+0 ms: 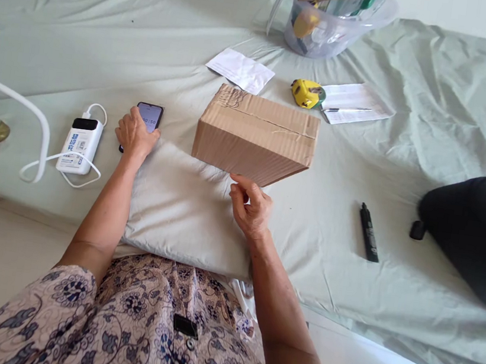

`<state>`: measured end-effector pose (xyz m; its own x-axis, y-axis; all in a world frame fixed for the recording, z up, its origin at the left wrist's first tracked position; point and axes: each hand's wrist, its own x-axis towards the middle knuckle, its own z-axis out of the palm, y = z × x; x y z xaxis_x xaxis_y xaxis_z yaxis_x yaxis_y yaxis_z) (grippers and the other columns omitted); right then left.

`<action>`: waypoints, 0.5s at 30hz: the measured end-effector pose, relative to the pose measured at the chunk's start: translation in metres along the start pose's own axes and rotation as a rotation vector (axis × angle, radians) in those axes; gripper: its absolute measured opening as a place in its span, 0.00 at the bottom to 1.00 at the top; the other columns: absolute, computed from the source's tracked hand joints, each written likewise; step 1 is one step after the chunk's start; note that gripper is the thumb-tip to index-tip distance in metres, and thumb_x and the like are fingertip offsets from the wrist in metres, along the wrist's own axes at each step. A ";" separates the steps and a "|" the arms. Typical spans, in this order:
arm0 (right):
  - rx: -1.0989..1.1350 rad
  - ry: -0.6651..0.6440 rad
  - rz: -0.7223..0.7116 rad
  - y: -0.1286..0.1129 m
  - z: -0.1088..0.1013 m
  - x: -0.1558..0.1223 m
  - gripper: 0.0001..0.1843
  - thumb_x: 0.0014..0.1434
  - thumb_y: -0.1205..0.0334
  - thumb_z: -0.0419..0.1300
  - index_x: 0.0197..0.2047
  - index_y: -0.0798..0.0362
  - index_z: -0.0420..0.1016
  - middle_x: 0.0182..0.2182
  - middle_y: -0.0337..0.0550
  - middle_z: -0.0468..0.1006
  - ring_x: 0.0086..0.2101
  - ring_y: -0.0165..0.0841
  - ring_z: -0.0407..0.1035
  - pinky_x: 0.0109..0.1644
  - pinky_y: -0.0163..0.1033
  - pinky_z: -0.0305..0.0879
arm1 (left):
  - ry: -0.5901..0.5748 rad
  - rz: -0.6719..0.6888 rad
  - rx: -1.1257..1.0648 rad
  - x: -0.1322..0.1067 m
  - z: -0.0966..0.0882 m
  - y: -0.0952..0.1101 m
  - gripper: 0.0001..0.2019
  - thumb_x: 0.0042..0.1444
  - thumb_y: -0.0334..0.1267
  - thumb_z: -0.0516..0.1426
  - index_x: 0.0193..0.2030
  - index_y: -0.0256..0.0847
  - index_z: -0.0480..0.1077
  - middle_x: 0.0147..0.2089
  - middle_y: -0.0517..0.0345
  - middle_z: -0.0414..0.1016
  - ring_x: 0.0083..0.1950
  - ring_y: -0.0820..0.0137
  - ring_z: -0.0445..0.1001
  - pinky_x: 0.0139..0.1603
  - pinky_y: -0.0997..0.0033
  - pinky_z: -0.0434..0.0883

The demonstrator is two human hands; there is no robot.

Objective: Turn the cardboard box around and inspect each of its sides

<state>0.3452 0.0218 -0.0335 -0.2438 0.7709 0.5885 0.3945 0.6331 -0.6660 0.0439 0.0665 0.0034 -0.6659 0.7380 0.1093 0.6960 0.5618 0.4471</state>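
Note:
My left hand (136,135) lies over a dark smartphone (151,115), fingers at its left side and thumb at its right edge. Digits show on the lit screen, partly covered by the hand. A closed brown cardboard box (256,133) stands on the sheet between my hands and beyond them. Close to the box's lower front edge is my right hand (251,207), its fingers curled in with nothing visible in them; whether a fingertip touches the box I cannot tell.
A white power bank (80,145) with a cable lies left. Behind the box are papers (241,70), a yellow tape measure (307,94), a pen (346,109) and a filled clear plastic container (329,35). A black marker (369,233), its cap (417,230) and a large black object (478,231) are right.

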 end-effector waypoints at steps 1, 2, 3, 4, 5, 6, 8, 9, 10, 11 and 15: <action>-0.002 0.035 0.003 0.001 0.000 0.000 0.11 0.68 0.61 0.55 0.48 0.50 0.78 0.26 0.38 0.79 0.21 0.26 0.67 0.29 0.33 0.68 | -0.012 -0.006 0.022 -0.001 -0.002 0.001 0.36 0.50 0.40 0.64 0.66 0.37 0.61 0.66 0.31 0.67 0.71 0.40 0.62 0.72 0.32 0.59; -0.003 0.082 0.003 0.003 -0.001 0.000 0.11 0.68 0.60 0.56 0.47 0.49 0.78 0.25 0.36 0.78 0.20 0.25 0.65 0.28 0.33 0.67 | -0.021 -0.012 0.045 -0.002 -0.004 0.003 0.36 0.51 0.41 0.64 0.66 0.37 0.60 0.66 0.31 0.67 0.71 0.40 0.62 0.72 0.33 0.59; 0.003 0.139 -0.001 0.005 -0.002 -0.001 0.10 0.68 0.60 0.56 0.47 0.49 0.78 0.25 0.35 0.77 0.20 0.25 0.64 0.27 0.32 0.66 | -0.027 -0.017 0.064 -0.003 -0.006 0.004 0.37 0.51 0.41 0.64 0.67 0.36 0.60 0.66 0.30 0.66 0.71 0.40 0.63 0.72 0.34 0.60; 0.015 0.202 -0.005 0.007 -0.003 -0.001 0.09 0.67 0.60 0.57 0.47 0.48 0.78 0.24 0.34 0.77 0.19 0.24 0.64 0.26 0.32 0.65 | -0.030 -0.020 0.079 -0.004 -0.007 0.004 0.37 0.51 0.41 0.65 0.67 0.36 0.60 0.66 0.30 0.67 0.71 0.40 0.63 0.71 0.34 0.60; 0.032 0.268 -0.003 0.010 -0.005 -0.001 0.09 0.67 0.60 0.57 0.47 0.48 0.77 0.24 0.34 0.76 0.20 0.24 0.64 0.26 0.32 0.65 | -0.031 -0.018 0.088 -0.004 -0.007 0.004 0.37 0.51 0.41 0.65 0.67 0.36 0.60 0.66 0.30 0.67 0.71 0.40 0.64 0.71 0.34 0.61; 0.051 0.334 0.005 0.012 -0.007 0.000 0.09 0.67 0.60 0.57 0.48 0.47 0.77 0.24 0.33 0.74 0.20 0.25 0.65 0.26 0.32 0.64 | -0.031 -0.011 0.089 -0.004 -0.007 0.003 0.37 0.51 0.41 0.65 0.67 0.36 0.61 0.66 0.30 0.67 0.71 0.40 0.64 0.71 0.33 0.61; 0.084 0.487 0.042 0.014 -0.012 0.003 0.09 0.68 0.58 0.57 0.48 0.47 0.76 0.22 0.32 0.71 0.20 0.25 0.65 0.26 0.32 0.62 | -0.032 0.010 0.067 -0.004 -0.006 -0.001 0.37 0.51 0.41 0.66 0.67 0.38 0.61 0.67 0.30 0.67 0.71 0.39 0.63 0.70 0.30 0.60; 0.093 0.571 0.066 0.015 -0.015 0.006 0.09 0.68 0.56 0.56 0.48 0.47 0.75 0.22 0.31 0.69 0.20 0.25 0.64 0.25 0.32 0.60 | -0.029 0.023 0.049 -0.003 -0.005 -0.003 0.37 0.50 0.41 0.66 0.67 0.39 0.61 0.67 0.31 0.66 0.72 0.38 0.63 0.70 0.29 0.59; 0.099 0.658 0.092 0.016 -0.018 0.009 0.10 0.68 0.54 0.56 0.47 0.48 0.74 0.21 0.31 0.68 0.20 0.25 0.62 0.25 0.32 0.59 | -0.019 0.037 0.031 -0.003 -0.003 -0.005 0.38 0.49 0.41 0.67 0.67 0.40 0.61 0.69 0.31 0.65 0.72 0.38 0.62 0.70 0.28 0.58; 0.104 0.735 0.119 0.017 -0.021 0.012 0.11 0.68 0.52 0.56 0.47 0.48 0.74 0.22 0.32 0.67 0.20 0.25 0.61 0.25 0.33 0.58 | 0.000 0.050 0.014 -0.003 -0.002 -0.007 0.40 0.48 0.41 0.68 0.68 0.41 0.61 0.70 0.30 0.62 0.74 0.37 0.60 0.71 0.27 0.57; 0.107 0.820 0.278 0.026 -0.031 0.019 0.20 0.66 0.43 0.55 0.51 0.48 0.71 0.34 0.38 0.73 0.27 0.28 0.66 0.33 0.36 0.65 | 0.118 0.183 -0.132 -0.005 0.004 -0.008 0.41 0.53 0.49 0.65 0.71 0.38 0.58 0.76 0.30 0.52 0.80 0.41 0.48 0.77 0.32 0.50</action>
<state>0.3779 0.0512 -0.0256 0.5801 0.6308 0.5154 0.2499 0.4644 -0.8496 0.0429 0.0600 -0.0042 -0.5644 0.7698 0.2981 0.7716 0.3636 0.5219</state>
